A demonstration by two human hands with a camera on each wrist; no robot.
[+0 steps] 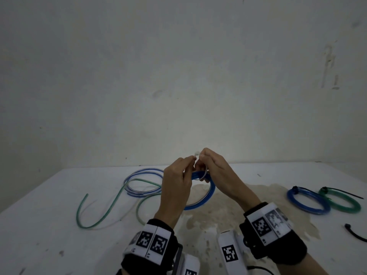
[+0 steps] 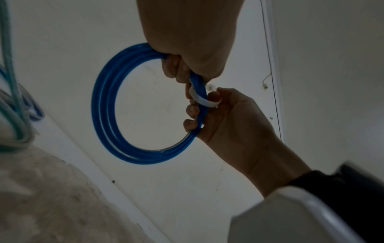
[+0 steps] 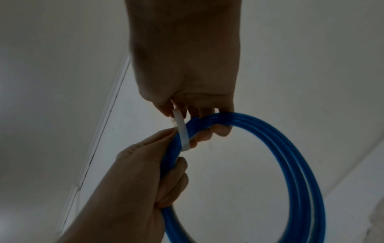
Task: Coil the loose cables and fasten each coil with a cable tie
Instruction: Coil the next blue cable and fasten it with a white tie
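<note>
A blue cable coil [image 1: 210, 193] hangs above the white table [image 1: 59, 235], held up by both hands. A white cable tie [image 1: 204, 174] loops round its upper part. My left hand [image 1: 186, 165] curls its lower fingers round the blue coil [image 2: 104, 105] and its thumb and forefinger pinch the tie's head end. My right hand [image 1: 206, 161] pinches the white tie [image 3: 182, 133] and hooks its other fingers under the blue coil [image 3: 290, 156]. The white tie [image 2: 204, 101] shows as a band across the strands in the left wrist view.
A loose green cable [image 1: 95, 213] and a loose blue-and-clear cable [image 1: 143, 181] lie at the left. At the right lie a tied blue coil [image 1: 307, 201], a tied green coil [image 1: 345, 201] and a loose black tie [image 1: 355, 233]. A brown stain [image 1: 228, 211] marks the middle.
</note>
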